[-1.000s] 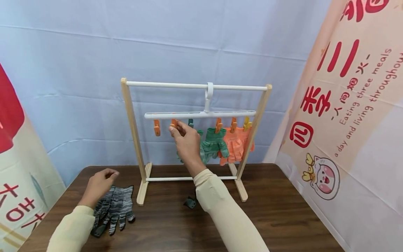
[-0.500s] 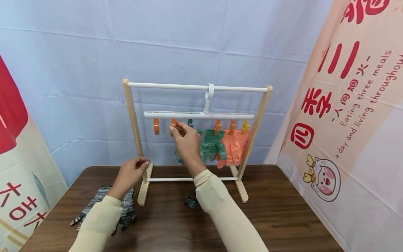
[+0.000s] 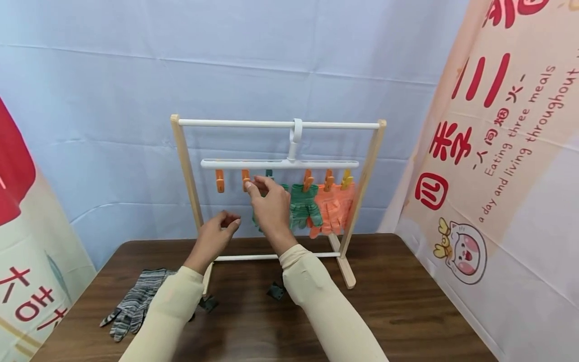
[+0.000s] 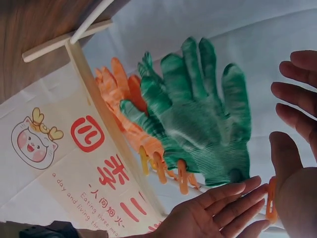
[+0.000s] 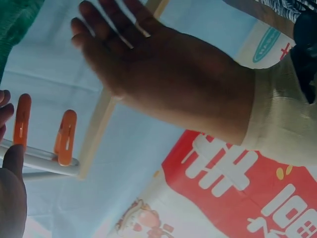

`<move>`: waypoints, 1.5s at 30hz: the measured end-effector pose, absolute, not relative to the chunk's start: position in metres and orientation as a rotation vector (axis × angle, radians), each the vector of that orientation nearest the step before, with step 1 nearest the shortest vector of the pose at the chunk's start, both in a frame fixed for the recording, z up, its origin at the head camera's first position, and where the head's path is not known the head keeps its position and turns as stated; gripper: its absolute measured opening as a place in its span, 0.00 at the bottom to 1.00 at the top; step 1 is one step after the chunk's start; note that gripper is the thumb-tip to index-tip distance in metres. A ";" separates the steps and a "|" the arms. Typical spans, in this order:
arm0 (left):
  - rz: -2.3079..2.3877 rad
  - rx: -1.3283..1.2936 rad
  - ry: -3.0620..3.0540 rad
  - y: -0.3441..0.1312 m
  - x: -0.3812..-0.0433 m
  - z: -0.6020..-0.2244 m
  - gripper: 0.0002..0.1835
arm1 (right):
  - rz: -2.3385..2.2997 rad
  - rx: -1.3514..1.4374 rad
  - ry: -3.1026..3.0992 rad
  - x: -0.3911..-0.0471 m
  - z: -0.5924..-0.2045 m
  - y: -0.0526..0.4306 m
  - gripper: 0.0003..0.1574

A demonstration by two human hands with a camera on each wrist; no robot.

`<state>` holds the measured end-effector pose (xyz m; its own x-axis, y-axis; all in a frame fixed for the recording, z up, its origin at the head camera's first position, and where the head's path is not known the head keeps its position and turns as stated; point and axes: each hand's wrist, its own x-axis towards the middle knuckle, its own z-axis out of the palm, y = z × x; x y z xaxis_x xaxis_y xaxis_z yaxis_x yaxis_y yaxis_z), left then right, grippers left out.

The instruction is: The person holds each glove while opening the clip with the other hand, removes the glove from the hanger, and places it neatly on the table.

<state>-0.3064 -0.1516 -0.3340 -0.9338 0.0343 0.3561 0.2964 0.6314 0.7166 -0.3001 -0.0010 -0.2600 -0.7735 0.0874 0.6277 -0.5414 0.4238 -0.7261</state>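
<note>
The right hand (image 3: 272, 206) has its thumb and fingertips at the second orange clothespin (image 3: 245, 176) from the left, under the white hanger (image 3: 246, 165); whether they pinch it cannot be told. The left hand (image 3: 212, 241) is lower, fingers loosely bent, holding nothing. Squeezing both handles evenly, with the hanger steadied, would likely serve best. The right hand partly hides a green glove (image 4: 208, 121); the left sleeve (image 3: 174, 299) covers some of the grey striped glove (image 3: 137, 296) on the bench (image 3: 384, 301).
</note>
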 end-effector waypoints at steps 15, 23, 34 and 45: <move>-1.286 -0.320 -2.458 -0.129 -0.315 -0.315 0.20 | 1.306 0.347 -1.933 -0.297 -0.258 0.014 0.12; -1.318 -0.317 -2.440 -0.123 -0.321 -0.310 0.21 | 1.284 0.282 -1.864 -0.297 -0.257 0.024 0.12; -1.308 -0.328 -2.453 -0.117 -0.326 -0.307 0.19 | 1.267 0.286 -2.007 -0.299 -0.260 0.033 0.24; -1.319 -0.363 -2.424 -0.114 -0.331 -0.305 0.18 | 1.260 0.357 -2.164 -0.310 -0.265 0.030 0.28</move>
<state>-0.3306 -0.1144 -0.3049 -0.9034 0.0535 0.4254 0.3863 0.5323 0.7533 -0.3101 0.0300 -0.2651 -0.7823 0.0667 0.6194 -0.5058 0.5124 -0.6940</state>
